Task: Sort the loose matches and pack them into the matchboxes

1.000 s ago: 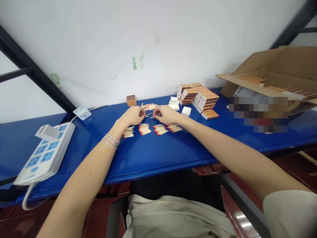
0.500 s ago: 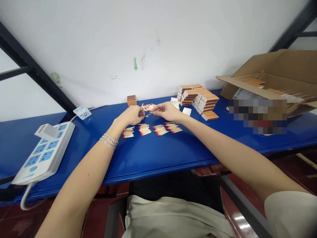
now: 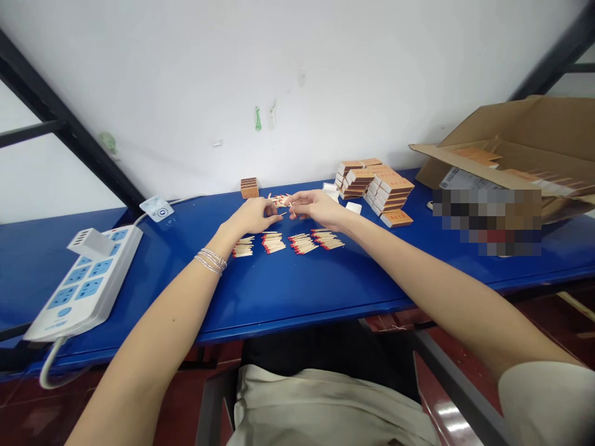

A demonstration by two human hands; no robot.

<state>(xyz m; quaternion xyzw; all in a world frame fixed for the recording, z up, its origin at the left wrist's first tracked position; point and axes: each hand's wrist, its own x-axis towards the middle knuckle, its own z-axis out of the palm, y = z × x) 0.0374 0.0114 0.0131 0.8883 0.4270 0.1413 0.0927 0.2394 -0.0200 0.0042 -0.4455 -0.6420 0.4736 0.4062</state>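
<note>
Far left, white power strip (image 3: 90,282) on blue worktop (image 3: 297,291). Left hand (image 3: 255,217): fingers curled, thin stick (image 3: 282,214) at their tips; cannot tell if gripped. Nearer the person, four match piles (image 3: 273,243) in a row, red heads leftward. Beyond, between hands, loose matches (image 3: 281,199). Right hand (image 3: 315,207): fingers pinch one match (image 3: 292,209). Farther right, stacked matchboxes (image 3: 389,189), then open carton (image 3: 525,142).

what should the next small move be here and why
Probably have the right hand lay its match, head leftward, with one of the four bunches: it seems to pinch that match at its fingertips, and the bunches' red heads mostly point to the person's left.
</note>
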